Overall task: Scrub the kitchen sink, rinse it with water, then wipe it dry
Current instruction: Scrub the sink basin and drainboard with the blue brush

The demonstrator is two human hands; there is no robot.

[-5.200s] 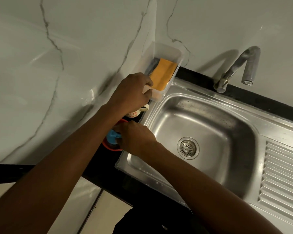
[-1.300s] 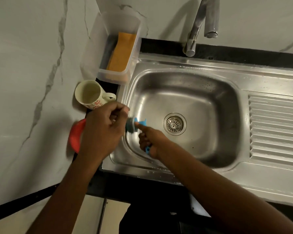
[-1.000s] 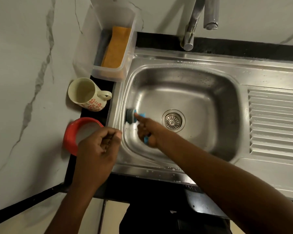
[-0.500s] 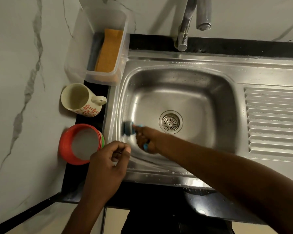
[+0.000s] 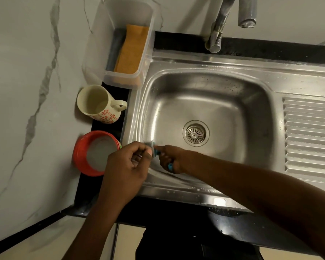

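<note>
Stainless steel is carrying scattered droplets across the sink [image 5: 214, 66], and no water is showing at the tap [image 5: 217, 32] above its back rim. The orange cloth [image 5: 132, 49] is lying in the clear tub [image 5: 120, 79] at the back-left corner, so drying is looking far off. The left hand [image 5: 128, 164] is hovering over the front-left rim with fingers curled in; whether it is pinching anything I cannot tell. The right hand [image 5: 174, 158] is gripping the blue-handled scrubber [image 5: 155, 151], whose head is sitting against the basin's left wall near the front. Scrubbing is only beginning, I judge; the next move is calling for firm strokes across walls and floor toward the drain [image 5: 195, 133].
</note>
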